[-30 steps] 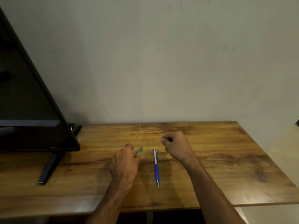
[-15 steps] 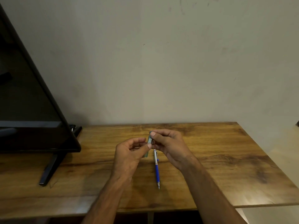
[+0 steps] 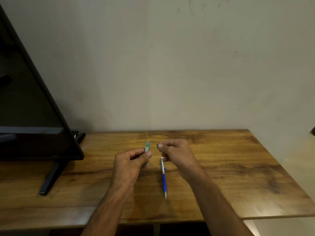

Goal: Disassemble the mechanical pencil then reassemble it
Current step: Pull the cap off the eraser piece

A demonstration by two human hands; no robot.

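A blue and white mechanical pencil [image 3: 163,178] lies on the wooden table [image 3: 230,176], its metal tip toward me. My left hand [image 3: 131,166] holds a slim green tube [image 3: 147,148] upright between thumb and fingers, above the table and left of the pencil. My right hand [image 3: 177,155] hovers over the pencil's back end and pinches a small grey-green cap [image 3: 159,146] at its fingertips. A gap separates the cap from the tube's top end.
A dark monitor [image 3: 29,106] stands at the left on a black foot [image 3: 51,178] that reaches toward the front edge. A plain wall rises behind the table. The table's right edge [image 3: 279,169] runs diagonally.
My left hand lifted the green tube off the table. Both hands met at its top, then my right hand pulled away to the right with the small cap.
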